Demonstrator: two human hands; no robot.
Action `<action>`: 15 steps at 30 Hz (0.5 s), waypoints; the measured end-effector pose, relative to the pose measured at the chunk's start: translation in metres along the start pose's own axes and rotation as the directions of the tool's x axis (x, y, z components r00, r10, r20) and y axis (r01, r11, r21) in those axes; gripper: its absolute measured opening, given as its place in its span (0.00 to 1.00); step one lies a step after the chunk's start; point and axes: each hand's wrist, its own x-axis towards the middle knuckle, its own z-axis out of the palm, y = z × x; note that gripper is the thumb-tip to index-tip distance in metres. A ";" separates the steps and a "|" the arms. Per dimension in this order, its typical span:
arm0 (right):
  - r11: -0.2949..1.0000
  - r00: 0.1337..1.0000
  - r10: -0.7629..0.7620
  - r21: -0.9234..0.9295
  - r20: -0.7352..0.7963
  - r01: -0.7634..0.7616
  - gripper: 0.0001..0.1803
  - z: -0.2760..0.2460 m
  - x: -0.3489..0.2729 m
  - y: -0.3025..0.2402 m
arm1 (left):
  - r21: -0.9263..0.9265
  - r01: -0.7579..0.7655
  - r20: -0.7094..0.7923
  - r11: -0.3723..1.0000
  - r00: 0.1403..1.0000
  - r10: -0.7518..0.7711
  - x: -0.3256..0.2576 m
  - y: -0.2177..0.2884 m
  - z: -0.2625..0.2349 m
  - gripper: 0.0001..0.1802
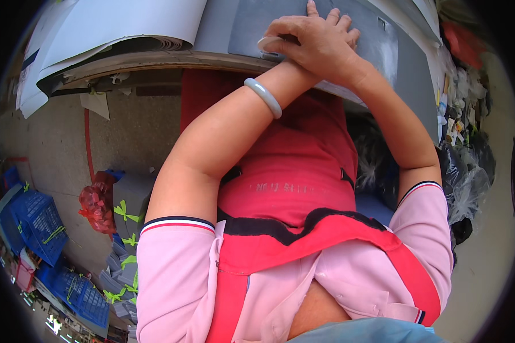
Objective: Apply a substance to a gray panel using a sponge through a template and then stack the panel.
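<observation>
My forearms cross over the work surface, the right one on top. My left hand (343, 24), with a pale bangle (263, 98) further down its arm, lies with fingers spread on a dark grey sheet (249, 27). My right hand (317, 46) rests across the left wrist, hiding much of the left hand. Its fingers curl around a pale, flat, rounded piece (272, 41) whose exact kind I cannot make out. Under the dark sheet is a larger grey sheet (418, 86), reaching the near right edge of the surface. A small rectangular cutout (383, 24) shows in the dark sheet.
Large white sheets (126, 26) with a curled edge overhang the surface at left. Blue crates (37, 220), a red plastic bag (97, 203) and grey bundles with green ties (126, 251) stand on the floor at left. Clear and black plastic bags (466, 171) lie at right.
</observation>
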 end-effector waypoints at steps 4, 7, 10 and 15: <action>0.999 0.997 -0.012 -0.046 0.080 0.015 0.12 -0.009 -0.002 -0.023 | 0.004 0.015 0.056 1.000 0.998 -0.015 0.001 0.003 0.001 0.27; 0.976 0.980 0.025 -0.217 0.196 0.018 0.12 -0.020 -0.001 -0.029 | -0.001 0.008 -0.002 1.000 1.000 -0.008 0.001 0.000 0.004 0.26; 0.993 0.995 -0.033 -0.111 0.093 0.043 0.11 -0.025 0.001 -0.006 | -0.236 0.016 -0.046 0.972 0.999 -0.028 0.003 -0.004 0.003 0.24; 0.906 0.906 0.263 0.408 -0.332 -0.113 0.14 -0.040 -0.054 0.091 | 0.007 0.105 -0.115 0.994 0.988 -0.103 0.002 0.004 -0.008 0.18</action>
